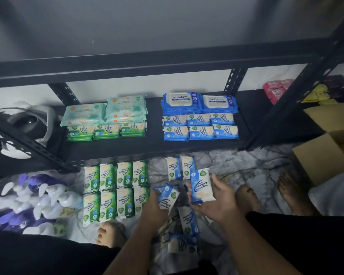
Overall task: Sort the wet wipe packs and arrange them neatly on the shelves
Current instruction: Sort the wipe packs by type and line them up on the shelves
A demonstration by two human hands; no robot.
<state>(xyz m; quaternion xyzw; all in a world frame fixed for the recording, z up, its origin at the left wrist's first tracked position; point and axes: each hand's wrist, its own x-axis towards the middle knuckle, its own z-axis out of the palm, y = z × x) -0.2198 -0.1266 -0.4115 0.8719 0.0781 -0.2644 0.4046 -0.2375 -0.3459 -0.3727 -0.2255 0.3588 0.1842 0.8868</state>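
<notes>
Below the black shelf [147,149], the right hand [219,202] is cradling a blue-and-white wipes pack [202,187] in curled fingers; the left hand [155,204] is gripping a second blue pack [168,195], tilted.

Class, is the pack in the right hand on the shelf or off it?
Off: the right hand holds the pack over the floor, below the shelf.

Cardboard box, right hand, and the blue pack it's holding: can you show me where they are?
cardboard box [323,157], head view, on its light brown open flap.
right hand [217,202], head view, on the middle of the hand.
blue pack [202,187], head view, on its printed front.
</notes>
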